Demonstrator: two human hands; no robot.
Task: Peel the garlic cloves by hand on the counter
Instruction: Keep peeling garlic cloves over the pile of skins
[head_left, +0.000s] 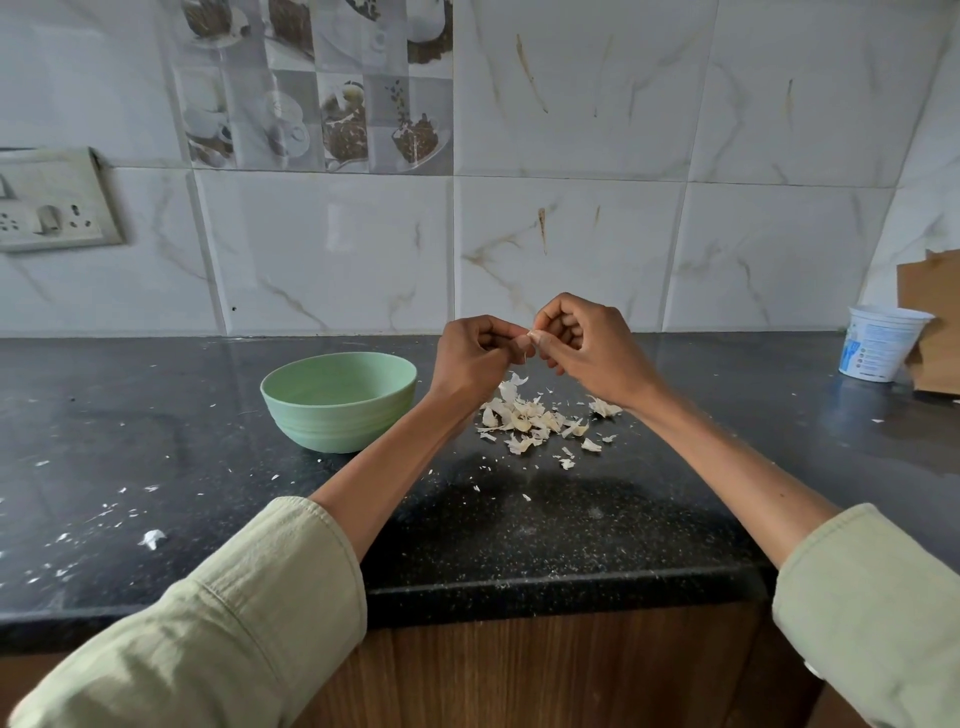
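Beyond the surface (519, 545) edge and the heap of peels (530, 421) just right of the green bowl (337, 400), both hands, left hand (475, 358) and right hand (587, 343), are pinching one garlic clove (531, 336) above that heap, where small fingertip tugs are probably serving best.

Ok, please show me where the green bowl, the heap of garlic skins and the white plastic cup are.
green bowl (337, 423): head view, on its outer front wall.
heap of garlic skins (524, 421): head view, on the middle of the heap.
white plastic cup (872, 348): head view, on its printed side.
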